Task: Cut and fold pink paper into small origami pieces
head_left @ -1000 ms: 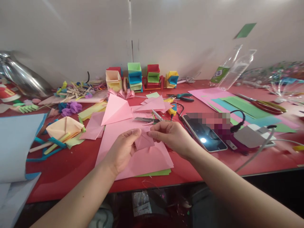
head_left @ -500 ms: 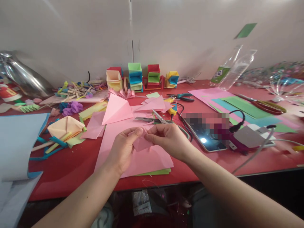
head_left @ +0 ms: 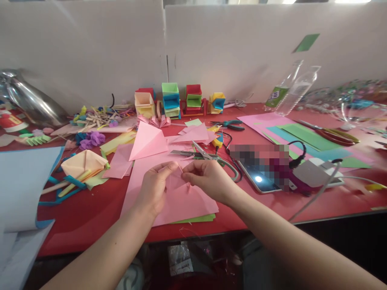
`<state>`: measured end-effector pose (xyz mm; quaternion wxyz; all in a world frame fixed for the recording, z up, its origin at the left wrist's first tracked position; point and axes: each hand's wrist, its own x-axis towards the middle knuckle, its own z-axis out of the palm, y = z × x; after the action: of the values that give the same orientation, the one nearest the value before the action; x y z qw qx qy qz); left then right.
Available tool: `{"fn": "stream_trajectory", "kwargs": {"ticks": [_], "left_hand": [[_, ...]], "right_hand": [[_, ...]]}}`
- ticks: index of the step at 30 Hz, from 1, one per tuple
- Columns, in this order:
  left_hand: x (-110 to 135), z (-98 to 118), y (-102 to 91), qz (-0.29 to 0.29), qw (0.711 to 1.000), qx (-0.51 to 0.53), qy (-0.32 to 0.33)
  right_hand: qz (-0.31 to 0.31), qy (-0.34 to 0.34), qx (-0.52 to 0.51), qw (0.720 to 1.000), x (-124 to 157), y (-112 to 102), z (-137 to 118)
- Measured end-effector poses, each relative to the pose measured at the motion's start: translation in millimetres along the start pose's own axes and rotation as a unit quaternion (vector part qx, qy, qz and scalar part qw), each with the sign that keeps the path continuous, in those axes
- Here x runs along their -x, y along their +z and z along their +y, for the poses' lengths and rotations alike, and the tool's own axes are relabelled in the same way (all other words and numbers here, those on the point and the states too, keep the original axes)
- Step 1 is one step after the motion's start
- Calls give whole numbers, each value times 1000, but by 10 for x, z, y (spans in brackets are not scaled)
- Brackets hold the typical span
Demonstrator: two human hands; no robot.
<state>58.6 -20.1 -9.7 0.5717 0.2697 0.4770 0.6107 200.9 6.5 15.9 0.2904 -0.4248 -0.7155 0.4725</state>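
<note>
My left hand (head_left: pixel 155 187) and my right hand (head_left: pixel 207 179) meet over the middle of the red table (head_left: pixel 90 213). Both pinch a small folded pink paper piece (head_left: pixel 177 182) between thumb and fingers, just above a large pink sheet (head_left: pixel 187 203). A green sheet (head_left: pixel 199 219) peeks out from under that pink sheet. Scissors (head_left: pixel 201 152) lie just beyond my right hand. A pink folded triangle (head_left: pixel 146 140) stands behind my left hand.
A lit phone (head_left: pixel 260 179) and a cabled device (head_left: pixel 314 173) lie to the right. Coloured paper boxes (head_left: pixel 171 98) stand by the wall, with pliers (head_left: pixel 231 125) and a plastic bottle (head_left: pixel 290 90) nearby. Paper scraps, a peach paper shape (head_left: pixel 84 161) and white sheets (head_left: pixel 21 185) crowd the left.
My hands have drawn closer together and lowered slightly towards the large pink sheet, still working the small pink piece. The view has shifted a little.
</note>
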Motion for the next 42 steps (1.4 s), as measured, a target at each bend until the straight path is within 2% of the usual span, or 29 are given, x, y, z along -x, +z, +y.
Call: {"fn": "stream_trajectory", "kwargs": {"ticks": [4, 7, 12, 15, 18, 22, 27, 29, 35, 42], "left_hand": [[-66, -23, 7, 8, 1000, 25, 2], [-117, -31, 21, -8, 998, 56, -9], [-185, 19, 58, -92, 989, 113, -19], [-243, 41, 104, -98, 983, 145, -45], [-365, 57, 171, -107, 984, 129, -57], [-682, 162, 252, -131, 988, 78, -1], [-1128, 290, 248, -107, 990, 61, 69], [-1232, 268, 211, -97, 991, 45, 79], [-1300, 145, 61, -111, 991, -4, 70], [-1372, 137, 15, -94, 983, -84, 134]], "right_hand": [[-12, 12, -30, 999, -25, -4, 43], [-19, 3, -39, 999, -55, -6, 77], [51, -16, -54, 997, -118, 1, 136], [73, -12, -100, 992, -139, -7, 160], [102, -12, -128, 986, -198, -28, 184], [151, -17, -146, 978, -472, -96, 190], [170, -54, -107, 978, -1071, -253, 86], [148, -62, -81, 984, -1290, -313, 33], [-9, -63, 16, 998, -1670, -456, -53], [-11, -87, 80, 993, -1763, -545, -53]]}}
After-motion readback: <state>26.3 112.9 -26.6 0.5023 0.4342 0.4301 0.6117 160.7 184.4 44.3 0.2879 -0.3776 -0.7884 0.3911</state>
